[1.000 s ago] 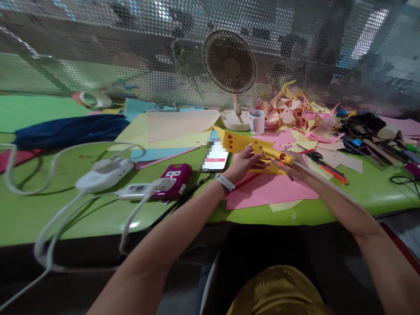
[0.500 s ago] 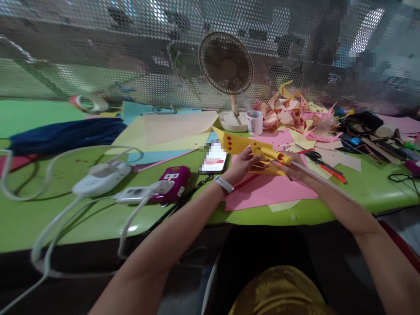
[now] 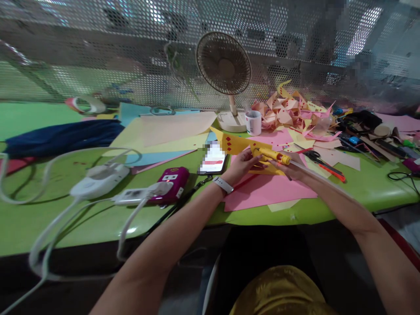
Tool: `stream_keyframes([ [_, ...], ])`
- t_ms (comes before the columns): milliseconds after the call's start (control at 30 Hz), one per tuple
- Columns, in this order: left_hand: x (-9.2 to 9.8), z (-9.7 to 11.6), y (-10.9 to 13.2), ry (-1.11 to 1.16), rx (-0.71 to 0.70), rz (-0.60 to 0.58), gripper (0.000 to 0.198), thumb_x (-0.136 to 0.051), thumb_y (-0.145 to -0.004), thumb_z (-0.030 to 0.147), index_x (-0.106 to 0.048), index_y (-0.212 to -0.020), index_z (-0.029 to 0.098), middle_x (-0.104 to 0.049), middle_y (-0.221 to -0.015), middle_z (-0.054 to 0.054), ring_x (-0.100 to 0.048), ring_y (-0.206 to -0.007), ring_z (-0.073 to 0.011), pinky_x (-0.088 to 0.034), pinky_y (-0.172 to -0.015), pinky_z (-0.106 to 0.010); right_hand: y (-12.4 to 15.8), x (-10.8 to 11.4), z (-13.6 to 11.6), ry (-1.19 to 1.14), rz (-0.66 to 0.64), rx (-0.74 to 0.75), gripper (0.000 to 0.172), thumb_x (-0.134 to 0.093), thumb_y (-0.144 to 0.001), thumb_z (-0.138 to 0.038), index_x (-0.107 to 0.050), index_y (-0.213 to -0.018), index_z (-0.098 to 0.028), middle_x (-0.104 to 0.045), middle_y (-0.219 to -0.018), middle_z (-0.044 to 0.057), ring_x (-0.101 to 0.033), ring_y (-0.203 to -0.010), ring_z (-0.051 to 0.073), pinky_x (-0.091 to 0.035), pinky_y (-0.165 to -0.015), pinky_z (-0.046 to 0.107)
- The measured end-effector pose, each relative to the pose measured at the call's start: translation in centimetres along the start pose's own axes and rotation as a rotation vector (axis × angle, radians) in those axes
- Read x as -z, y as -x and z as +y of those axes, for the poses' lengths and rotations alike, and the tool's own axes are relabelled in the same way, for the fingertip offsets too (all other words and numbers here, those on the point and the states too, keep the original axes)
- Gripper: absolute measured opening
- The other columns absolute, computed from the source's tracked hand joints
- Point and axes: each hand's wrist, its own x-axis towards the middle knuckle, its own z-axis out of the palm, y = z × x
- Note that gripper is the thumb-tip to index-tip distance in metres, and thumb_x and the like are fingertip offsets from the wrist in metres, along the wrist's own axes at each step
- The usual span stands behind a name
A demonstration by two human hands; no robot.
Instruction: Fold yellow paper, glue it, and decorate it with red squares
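My left hand [image 3: 243, 165], with a white watch band at its wrist, pinches a folded yellow paper piece [image 3: 233, 143] marked with red diamonds. My right hand [image 3: 288, 167] is closed around a yellow glue gun [image 3: 274, 155], its nozzle pointing left toward the paper by my left fingers. A long whitish glue stick [image 3: 315, 173] trails from the gun's back along my right forearm. Both hands are just above a pink paper sheet [image 3: 272, 194] on the green tabletop. My fingers partly hide the nozzle and the fold of the yellow paper.
Left of my hands are a phone [image 3: 213, 158], a purple power socket [image 3: 170, 183] and a white power strip [image 3: 100, 179] with cables. Behind stand a fan [image 3: 225, 65] and a white cup [image 3: 253, 123]. Scissors [image 3: 324, 165] and a cut-paper heap [image 3: 288, 109] are to the right.
The view has shifted very slightly. Both hands, the yellow paper and the glue gun keep nearly the same position and hold.
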Motion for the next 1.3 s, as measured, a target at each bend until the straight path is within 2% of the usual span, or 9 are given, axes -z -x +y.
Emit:
stream_keyframes([
  [267,0.2,-0.2,-0.3,-0.013,-0.004,-0.001,0.044,-0.086,-0.073,0.046,-0.065,-0.097,0.016,-0.076,-0.086,-0.006,-0.076,-0.073,-0.0185,-0.063,-0.074,-0.03,0.0,-0.1,0.3,-0.019,0.007,-0.009,0.036,-0.066,-0.085,-0.055,-0.057,-0.076,-0.022,-0.054,-0.064,-0.001,-0.05,-0.061,0.015,-0.039,-0.057,0.031],
  [533,0.1,-0.2,-0.3,-0.022,0.0,0.009,0.043,-0.086,-0.074,0.046,-0.064,-0.096,0.016,-0.075,-0.084,-0.005,-0.075,-0.071,-0.0179,-0.063,-0.074,-0.031,0.3,-0.2,-0.4,-0.047,0.017,-0.095,0.036,-0.067,-0.084,-0.057,-0.061,-0.08,-0.022,-0.053,-0.059,0.0,-0.051,-0.058,0.017,-0.037,-0.049,0.03],
  [633,0.1,-0.2,-0.3,-0.025,-0.002,0.015,0.041,-0.085,-0.075,0.045,-0.064,-0.096,0.016,-0.075,-0.084,-0.005,-0.074,-0.07,-0.0172,-0.062,-0.074,-0.03,0.4,-0.1,-0.6,-0.036,0.01,-0.09,0.036,-0.066,-0.084,-0.058,-0.061,-0.08,-0.023,-0.053,-0.06,-0.001,-0.051,-0.059,0.017,-0.037,-0.05,0.03],
  [867,0.2,-0.1,-0.3,-0.012,-0.023,0.024,0.048,-0.089,-0.068,0.049,-0.066,-0.094,0.016,-0.076,-0.085,-0.005,-0.073,-0.067,-0.0157,-0.062,-0.07,-0.028,0.4,0.0,-0.8,-0.016,-0.005,-0.086,0.038,-0.064,-0.086,-0.06,-0.062,-0.081,-0.023,-0.055,-0.062,0.0,-0.051,-0.058,0.017,-0.036,-0.05,0.03],
  [1300,0.3,-0.3,-0.4,-0.052,-0.022,-0.001,0.047,-0.086,-0.072,0.048,-0.064,-0.098,0.016,-0.076,-0.085,-0.007,-0.076,-0.074,-0.021,-0.064,-0.076,-0.035,0.2,-0.1,-0.4,0.066,0.048,-0.026,0.038,-0.064,-0.085,-0.057,-0.055,-0.073,-0.022,-0.057,-0.067,0.001,-0.051,-0.063,0.017,-0.036,-0.057,0.031],
])
